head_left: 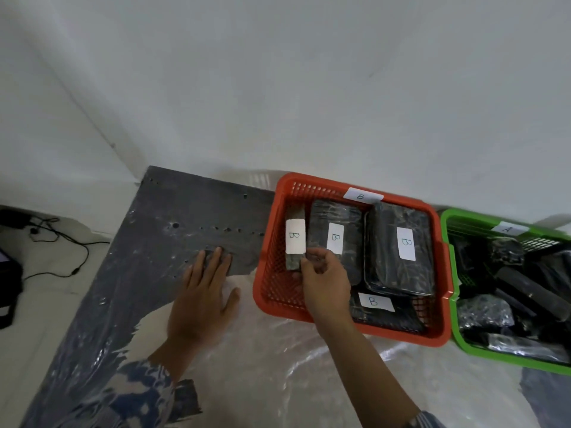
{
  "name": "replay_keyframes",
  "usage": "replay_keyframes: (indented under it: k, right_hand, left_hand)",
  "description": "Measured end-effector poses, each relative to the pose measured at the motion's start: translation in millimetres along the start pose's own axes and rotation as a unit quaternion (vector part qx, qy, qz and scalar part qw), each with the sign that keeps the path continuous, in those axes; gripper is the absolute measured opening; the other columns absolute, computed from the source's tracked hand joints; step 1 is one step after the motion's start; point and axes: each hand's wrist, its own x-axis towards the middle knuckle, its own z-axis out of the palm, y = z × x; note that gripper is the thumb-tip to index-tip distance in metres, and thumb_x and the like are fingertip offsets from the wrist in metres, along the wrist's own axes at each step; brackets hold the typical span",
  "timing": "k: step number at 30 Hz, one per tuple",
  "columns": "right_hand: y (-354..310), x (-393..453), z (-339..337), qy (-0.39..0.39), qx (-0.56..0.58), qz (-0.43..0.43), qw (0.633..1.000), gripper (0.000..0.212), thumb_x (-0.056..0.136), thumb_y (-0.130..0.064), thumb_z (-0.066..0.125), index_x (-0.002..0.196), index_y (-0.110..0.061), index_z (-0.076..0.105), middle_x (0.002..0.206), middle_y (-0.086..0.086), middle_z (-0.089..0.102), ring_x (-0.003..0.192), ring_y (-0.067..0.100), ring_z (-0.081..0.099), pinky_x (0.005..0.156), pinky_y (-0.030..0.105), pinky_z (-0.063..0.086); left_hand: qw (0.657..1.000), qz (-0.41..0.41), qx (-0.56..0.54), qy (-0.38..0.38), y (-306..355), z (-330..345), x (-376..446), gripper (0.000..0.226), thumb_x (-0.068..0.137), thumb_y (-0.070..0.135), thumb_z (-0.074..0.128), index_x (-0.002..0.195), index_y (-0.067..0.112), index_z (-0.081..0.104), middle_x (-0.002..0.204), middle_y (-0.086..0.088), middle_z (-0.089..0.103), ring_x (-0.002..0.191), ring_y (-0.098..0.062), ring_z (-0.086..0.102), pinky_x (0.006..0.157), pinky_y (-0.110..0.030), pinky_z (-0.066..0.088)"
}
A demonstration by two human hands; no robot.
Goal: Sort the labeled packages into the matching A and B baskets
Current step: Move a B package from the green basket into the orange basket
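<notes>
**Q:** Nearest the camera, what are the hands doing?

**Me:** I am seeing the left hand (200, 291) lying flat, fingers straight and spread, on the plastic-covered table (262, 375), holding nothing. The right hand (324, 279) is reaching into the red basket (445, 304), its fingers curled round the near end of a narrow package (295, 239) labelled B.

**Q:** Which step is that?

**Me:** I am judging it as placing a B package; next, the fingers need to let go so it settles by the left wall.

**Q:** And the containers beyond?

**Me:** The red basket, tagged B, is holding three more B packages. Farther right, the green basket (448, 304), tagged A, is holding dark wrapped packages whose labels I cannot read.
</notes>
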Motion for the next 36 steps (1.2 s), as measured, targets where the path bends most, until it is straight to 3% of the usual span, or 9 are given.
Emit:
replay_keyframes:
  k: [5, 8, 11, 14, 18, 20, 25, 33, 36]
  right_hand:
    - [-7.5, 8.8, 16.9, -0.008, -0.079, -0.032, 0.996, 0.026, 0.099, -0.019, 0.059, 0.123, -0.027, 0.065, 0.101, -0.004, 0.075, 0.085, 0.011, 0.073, 0.07, 0.023, 0.056]
    - [-11.5, 10.0, 18.6, -0.022, -0.202, -0.097, 0.974, 0.035, 0.101, -0.023, 0.054, 0.135, -0.026, 0.061, 0.117, 0.004, 0.073, 0.101, 0.022, 0.07, 0.091, 0.034, 0.056]
    - [-11.6, 8.5, 16.0, -0.056, -0.361, -0.15, 0.919, 0.038, 0.103, -0.033, 0.048, 0.141, -0.033, 0.055, 0.129, 0.005, 0.061, 0.109, 0.029, 0.065, 0.091, 0.044, 0.054]
    - [-9.9, 10.1, 8.5, -0.062, -0.44, -0.199, 0.873, 0.037, 0.102, -0.039, 0.049, 0.138, -0.03, 0.055, 0.122, 0.003, 0.052, 0.104, 0.027, 0.06, 0.083, 0.042, 0.052]
    - [-2.7, 21.3, -1.1, -0.086, -0.554, -0.316, 0.765, 0.056, 0.094, -0.049, 0.056, 0.143, -0.023, 0.048, 0.141, 0.002, 0.046, 0.124, 0.028, 0.042, 0.102, 0.041, 0.037]
    - [-1.5, 30.2, -1.4, -0.109, -0.574, -0.316, 0.748, 0.063, 0.093, -0.052, 0.054, 0.147, -0.021, 0.043, 0.149, 0.002, 0.042, 0.134, 0.031, 0.036, 0.112, 0.045, 0.026]
    - [0.0, 43.7, 1.5, -0.105, -0.582, -0.322, 0.739, 0.063, 0.091, -0.05, 0.058, 0.146, -0.023, 0.045, 0.142, -0.001, 0.051, 0.137, 0.032, 0.034, 0.116, 0.05, 0.019]
    - [2.3, 42.9, 6.8, -0.094, -0.554, -0.311, 0.766, 0.068, 0.09, -0.05, 0.061, 0.148, -0.023, 0.04, 0.146, -0.001, 0.043, 0.139, 0.032, 0.029, 0.115, 0.049, 0.02]
    - [-6.7, 32.3, -6.6, -0.1, -0.507, -0.312, 0.797, 0.068, 0.09, -0.049, 0.061, 0.149, -0.024, 0.039, 0.149, -0.002, 0.04, 0.138, 0.028, 0.031, 0.115, 0.047, 0.022]
  left_hand:
    - [1.0, -0.011, 0.001, -0.014, 4.4, -4.2, -1.2, 0.072, 0.099, 0.058, 0.026, 0.161, 0.023, 0.015, 0.169, 0.0, 0.009, 0.156, -0.024, 0.0, 0.125, -0.046, 0.009]
    - [1.0, -0.014, 0.011, -0.016, 5.4, -5.0, -1.4, 0.072, 0.098, 0.057, 0.028, 0.16, 0.022, 0.017, 0.169, -0.001, 0.011, 0.156, -0.025, 0.002, 0.125, -0.048, 0.012]
    - [1.0, -0.014, 0.006, -0.017, 5.5, -4.9, -1.6, 0.073, 0.098, 0.057, 0.028, 0.161, 0.023, 0.015, 0.169, -0.001, 0.012, 0.156, -0.024, 0.002, 0.125, -0.048, 0.013]
    - [1.0, -0.012, 0.001, -0.019, 4.3, -4.4, -1.2, 0.074, 0.097, 0.057, 0.027, 0.161, 0.023, 0.013, 0.169, 0.0, 0.01, 0.156, -0.024, 0.0, 0.125, -0.05, 0.015]
    - [1.0, -0.01, 0.012, -0.02, 4.1, -4.5, -1.8, 0.074, 0.098, 0.056, 0.028, 0.161, 0.022, 0.015, 0.169, -0.002, 0.012, 0.156, -0.025, 0.002, 0.125, -0.05, 0.015]
    - [1.0, -0.009, 0.016, -0.021, 4.2, -5.0, -1.3, 0.073, 0.098, 0.056, 0.029, 0.161, 0.022, 0.015, 0.169, -0.002, 0.012, 0.156, -0.026, 0.002, 0.124, -0.05, 0.015]
    - [0.999, -0.01, 0.017, -0.025, 4.8, -5.1, -1.3, 0.073, 0.098, 0.057, 0.028, 0.161, 0.022, 0.015, 0.169, -0.002, 0.011, 0.156, -0.024, 0.0, 0.125, -0.048, 0.013]
    - [1.0, -0.011, 0.005, -0.026, 3.3, -6.2, -2.3, 0.073, 0.098, 0.058, 0.027, 0.161, 0.025, 0.013, 0.169, 0.001, 0.009, 0.157, -0.022, -0.002, 0.125, -0.049, 0.013]
    - [1.0, -0.009, 0.004, -0.027, 7.0, -10.0, -2.5, 0.072, 0.098, 0.059, 0.026, 0.16, 0.025, 0.016, 0.169, 0.0, 0.011, 0.156, -0.024, 0.001, 0.125, -0.05, 0.013]
